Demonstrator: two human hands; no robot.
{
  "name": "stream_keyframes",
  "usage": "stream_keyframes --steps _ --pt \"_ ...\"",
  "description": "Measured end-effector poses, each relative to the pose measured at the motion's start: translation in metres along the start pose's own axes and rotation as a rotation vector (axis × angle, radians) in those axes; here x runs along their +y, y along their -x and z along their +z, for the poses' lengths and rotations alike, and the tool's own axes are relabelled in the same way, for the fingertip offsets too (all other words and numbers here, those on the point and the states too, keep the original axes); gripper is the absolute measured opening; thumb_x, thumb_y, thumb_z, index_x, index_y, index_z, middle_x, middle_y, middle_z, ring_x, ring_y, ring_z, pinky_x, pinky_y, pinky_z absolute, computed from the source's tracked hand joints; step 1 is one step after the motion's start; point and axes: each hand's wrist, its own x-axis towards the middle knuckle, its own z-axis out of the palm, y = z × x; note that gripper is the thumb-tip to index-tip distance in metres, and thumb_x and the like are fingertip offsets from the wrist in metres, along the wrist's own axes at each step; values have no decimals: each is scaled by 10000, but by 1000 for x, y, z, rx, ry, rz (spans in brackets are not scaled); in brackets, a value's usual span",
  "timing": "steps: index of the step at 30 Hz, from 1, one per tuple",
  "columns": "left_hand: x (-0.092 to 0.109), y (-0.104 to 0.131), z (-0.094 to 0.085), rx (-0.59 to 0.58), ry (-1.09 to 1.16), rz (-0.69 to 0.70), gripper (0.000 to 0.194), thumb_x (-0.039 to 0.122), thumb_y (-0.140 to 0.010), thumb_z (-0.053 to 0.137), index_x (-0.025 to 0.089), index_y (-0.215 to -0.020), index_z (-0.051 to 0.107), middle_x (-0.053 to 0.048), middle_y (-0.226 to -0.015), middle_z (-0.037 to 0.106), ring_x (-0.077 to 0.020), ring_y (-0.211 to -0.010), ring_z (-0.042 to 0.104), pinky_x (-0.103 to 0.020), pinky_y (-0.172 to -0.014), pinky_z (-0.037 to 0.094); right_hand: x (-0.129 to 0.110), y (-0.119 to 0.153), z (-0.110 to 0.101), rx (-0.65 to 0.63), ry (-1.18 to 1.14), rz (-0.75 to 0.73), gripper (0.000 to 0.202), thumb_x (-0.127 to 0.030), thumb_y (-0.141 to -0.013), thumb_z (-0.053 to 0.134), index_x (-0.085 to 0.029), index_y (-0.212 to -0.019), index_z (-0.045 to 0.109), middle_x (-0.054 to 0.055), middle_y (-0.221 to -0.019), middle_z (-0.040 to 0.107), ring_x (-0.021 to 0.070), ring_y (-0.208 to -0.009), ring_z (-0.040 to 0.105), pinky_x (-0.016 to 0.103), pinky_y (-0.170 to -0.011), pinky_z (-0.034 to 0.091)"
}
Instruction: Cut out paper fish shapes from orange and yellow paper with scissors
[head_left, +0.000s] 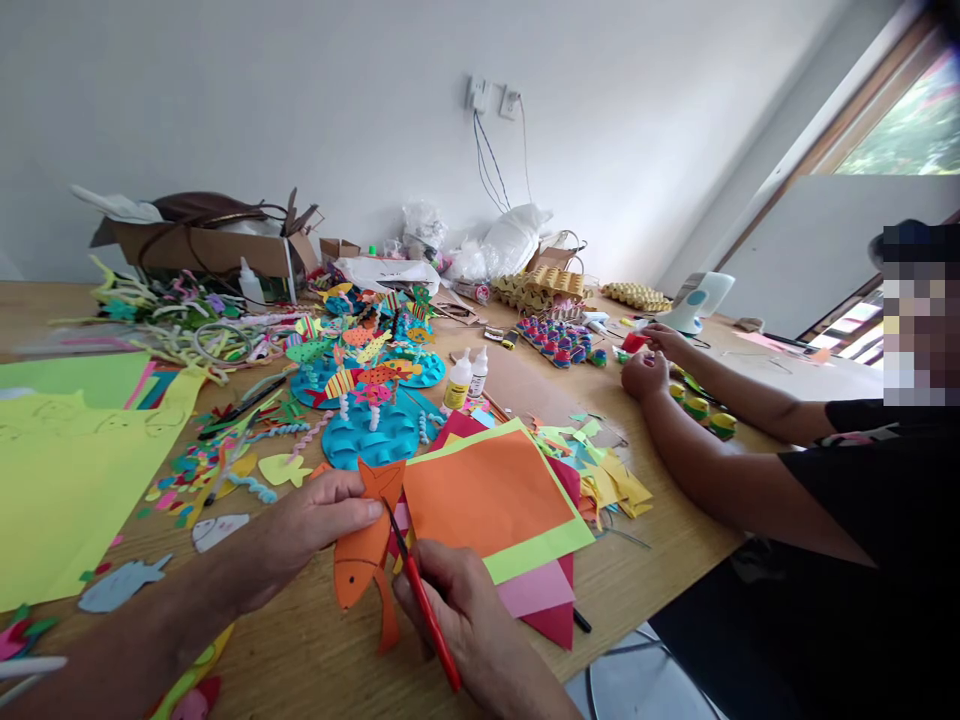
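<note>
My left hand pinches an orange paper fish near its tail, with the head pointing down toward me. A dark eye and curved lines are drawn on the fish. In my right hand is a pair of red-handled scissors, their blades at the fish's edge below the tail. A narrow orange offcut hangs beside the fish. Just right of the fish lies a stack of coloured paper, with an orange sheet over a yellow-green sheet.
Blue bases with patterned paper fish stand behind my hands, near glue bottles. Paper scraps lie to the right, a yellow sheet to the left. At the right a co-worker's hands hold something red. A cardboard box stands at the back.
</note>
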Motion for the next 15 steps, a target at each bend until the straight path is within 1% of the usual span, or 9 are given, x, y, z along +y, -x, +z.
stream_keyframes --steps 4,6,9,11,15 --pt "-3 0 -1 -16 10 -9 53 255 -690 686 204 -702 682 33 -620 697 -162 -670 634 -236 -626 499 -2 0 0 9 -1 -25 308 -297 -858 504 -183 -612 356 -57 -585 334 76 -539 270 197 -458 212" --pt "-5 0 -3 -22 14 -15 63 264 -690 687 204 -711 683 24 -636 707 -165 -669 636 -241 -621 502 -1 -1 0 21 18 -26 318 -294 -854 514 -182 -605 351 -57 -585 329 75 -539 268 195 -459 211" --pt "-6 -1 -6 13 -13 -8 80 279 -693 689 201 -691 675 13 -676 721 -161 -653 632 -241 -612 500 0 -1 0 41 45 -18 329 -290 -849 526 -182 -595 347 -61 -570 310 73 -531 258 192 -449 200" --pt "-5 -2 -7 22 -33 0 87 286 -709 677 203 -738 683 9 -707 724 -172 -682 643 -257 -648 506 0 -1 -1 55 55 -12 338 -286 -846 528 -181 -586 340 -63 -558 297 72 -523 253 192 -440 191" --pt "0 -3 -6 -44 -43 32 136 285 -733 649 218 -842 698 5 -754 729 -196 -747 660 -289 -720 510 0 -2 -2 59 55 -19 320 -274 -842 521 -179 -587 352 -62 -554 318 72 -524 265 188 -437 198"
